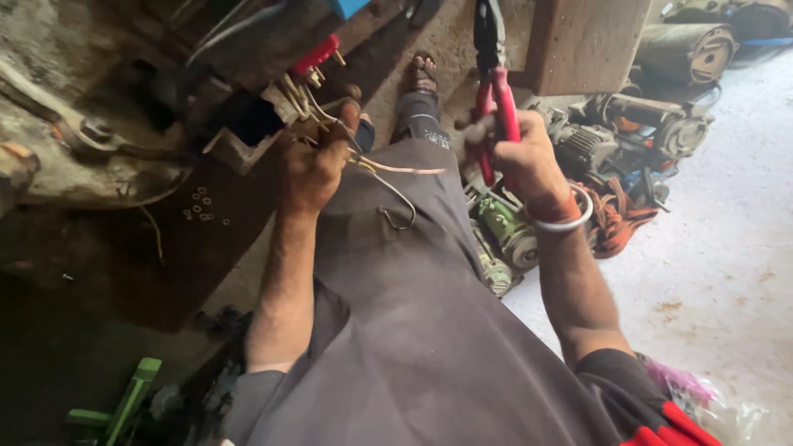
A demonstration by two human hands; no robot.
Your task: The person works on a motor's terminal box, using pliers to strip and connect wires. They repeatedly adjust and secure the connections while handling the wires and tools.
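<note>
Head view looks down on a grimy dark metal table (124,248), where the left hand (314,165) pinches a bundle of thin bare copper and grey insulated wires (388,186) coming off a dirty metal terminal block with a red cap (281,107). These wires look light, springy and easily kinked; gripping close to the block seems best. One hooked end hangs just below that hand. Further right, the right hand (524,161) is clenched around red-handled pliers (496,83), jaws pointing up, apart from the wires.
</note>
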